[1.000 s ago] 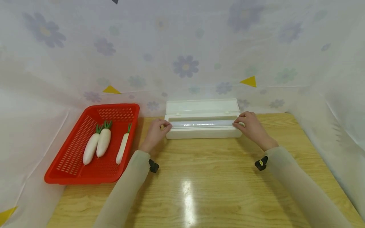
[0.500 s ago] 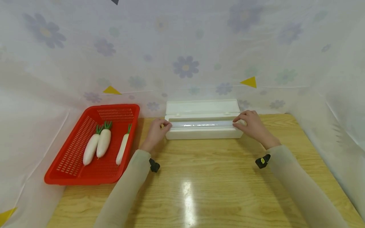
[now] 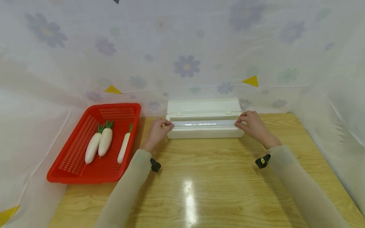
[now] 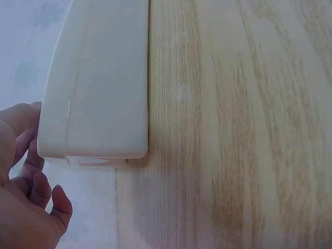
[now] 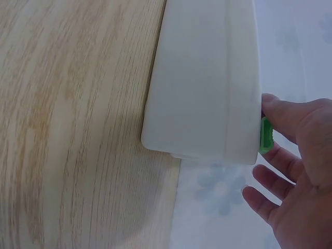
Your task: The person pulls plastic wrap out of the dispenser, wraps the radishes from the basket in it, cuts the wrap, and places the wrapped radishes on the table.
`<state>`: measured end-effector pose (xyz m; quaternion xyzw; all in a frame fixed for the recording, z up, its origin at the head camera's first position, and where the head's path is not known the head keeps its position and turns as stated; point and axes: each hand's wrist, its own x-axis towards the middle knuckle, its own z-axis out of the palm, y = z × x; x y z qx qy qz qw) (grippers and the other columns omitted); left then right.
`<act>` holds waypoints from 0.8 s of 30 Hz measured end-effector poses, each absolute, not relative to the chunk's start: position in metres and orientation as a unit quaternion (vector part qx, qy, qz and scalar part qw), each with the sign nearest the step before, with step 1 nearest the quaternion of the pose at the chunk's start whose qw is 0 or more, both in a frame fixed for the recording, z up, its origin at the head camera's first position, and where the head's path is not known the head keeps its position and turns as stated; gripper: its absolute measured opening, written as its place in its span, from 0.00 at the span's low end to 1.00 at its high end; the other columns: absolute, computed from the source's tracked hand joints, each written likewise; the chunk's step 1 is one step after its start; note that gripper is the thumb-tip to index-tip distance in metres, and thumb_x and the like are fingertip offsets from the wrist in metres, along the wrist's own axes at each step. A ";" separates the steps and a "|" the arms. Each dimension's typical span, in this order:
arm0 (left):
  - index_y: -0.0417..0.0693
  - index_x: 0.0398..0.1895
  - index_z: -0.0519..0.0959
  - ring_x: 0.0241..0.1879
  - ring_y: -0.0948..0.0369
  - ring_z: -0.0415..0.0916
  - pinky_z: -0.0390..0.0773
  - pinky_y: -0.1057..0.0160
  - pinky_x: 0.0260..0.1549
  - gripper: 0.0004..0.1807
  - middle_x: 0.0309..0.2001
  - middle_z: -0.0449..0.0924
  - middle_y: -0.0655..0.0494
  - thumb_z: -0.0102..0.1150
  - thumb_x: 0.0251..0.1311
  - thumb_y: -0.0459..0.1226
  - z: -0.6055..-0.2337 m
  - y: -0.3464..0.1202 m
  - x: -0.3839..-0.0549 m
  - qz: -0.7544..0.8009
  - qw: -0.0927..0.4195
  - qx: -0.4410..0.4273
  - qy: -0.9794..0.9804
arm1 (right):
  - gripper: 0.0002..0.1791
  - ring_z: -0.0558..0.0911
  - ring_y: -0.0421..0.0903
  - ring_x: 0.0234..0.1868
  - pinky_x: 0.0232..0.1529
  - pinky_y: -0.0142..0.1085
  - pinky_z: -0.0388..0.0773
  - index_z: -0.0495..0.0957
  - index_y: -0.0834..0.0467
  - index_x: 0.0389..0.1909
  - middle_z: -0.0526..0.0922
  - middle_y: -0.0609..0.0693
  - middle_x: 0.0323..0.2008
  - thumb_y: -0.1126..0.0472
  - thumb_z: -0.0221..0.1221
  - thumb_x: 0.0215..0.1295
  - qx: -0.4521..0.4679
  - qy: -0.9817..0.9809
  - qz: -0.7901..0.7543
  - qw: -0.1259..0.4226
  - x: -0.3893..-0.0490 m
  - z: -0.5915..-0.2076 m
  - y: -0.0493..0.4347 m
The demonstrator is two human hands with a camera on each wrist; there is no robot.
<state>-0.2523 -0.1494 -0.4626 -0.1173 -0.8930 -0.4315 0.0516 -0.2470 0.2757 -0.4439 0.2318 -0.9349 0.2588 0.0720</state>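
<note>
A white cling film box stands at the back of the table with its lid raised. Inside lies a shiny roll of cling film. My left hand pinches the film's left end between thumb and forefinger. At the other end my right hand pinches the film's right edge. In the left wrist view, the box's end wall hides those fingertips. A small green piece shows beside the right thumb in the right wrist view, at the box's top edge.
A red plastic basket to the left holds three white radishes with green tops. Behind the wooden table hangs a flowered white curtain with yellow triangles on it. More white sheeting encloses both sides.
Both hands stay at the two ends of the film with hardly any movement. The whole head view has shifted slightly.
</note>
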 end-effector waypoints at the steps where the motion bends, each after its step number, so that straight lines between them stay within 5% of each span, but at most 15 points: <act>1: 0.37 0.41 0.87 0.44 0.50 0.72 0.71 0.56 0.45 0.10 0.40 0.82 0.45 0.67 0.70 0.38 -0.462 -0.149 -0.253 -0.431 0.052 -0.117 -0.893 | 0.05 0.71 0.68 0.54 0.59 0.63 0.65 0.87 0.63 0.37 0.77 0.68 0.49 0.65 0.64 0.72 0.230 -0.936 0.255 0.078 -0.247 -0.444 0.275; 10: 0.37 0.40 0.86 0.44 0.49 0.73 0.72 0.55 0.45 0.09 0.41 0.81 0.43 0.65 0.71 0.36 -0.461 -0.147 -0.255 -0.435 0.053 -0.097 -0.894 | 0.10 0.73 0.68 0.55 0.63 0.62 0.62 0.82 0.66 0.38 0.80 0.68 0.46 0.63 0.58 0.78 0.237 -0.938 0.242 0.072 -0.251 -0.445 0.269; 18: 0.34 0.41 0.86 0.43 0.48 0.72 0.71 0.57 0.44 0.10 0.40 0.80 0.42 0.65 0.70 0.35 -0.459 -0.145 -0.258 -0.450 0.072 -0.096 -0.885 | 0.15 0.66 0.71 0.63 0.67 0.67 0.57 0.79 0.61 0.37 0.76 0.68 0.54 0.51 0.66 0.72 0.216 -0.949 0.230 0.013 -0.256 -0.438 0.266; 24: 0.34 0.41 0.86 0.45 0.47 0.73 0.72 0.55 0.47 0.10 0.41 0.80 0.42 0.67 0.68 0.36 -0.457 -0.143 -0.261 -0.459 0.063 -0.097 -0.881 | 0.11 0.68 0.73 0.61 0.67 0.66 0.58 0.78 0.64 0.40 0.78 0.69 0.51 0.59 0.64 0.73 0.217 -0.950 0.223 0.025 -0.261 -0.438 0.266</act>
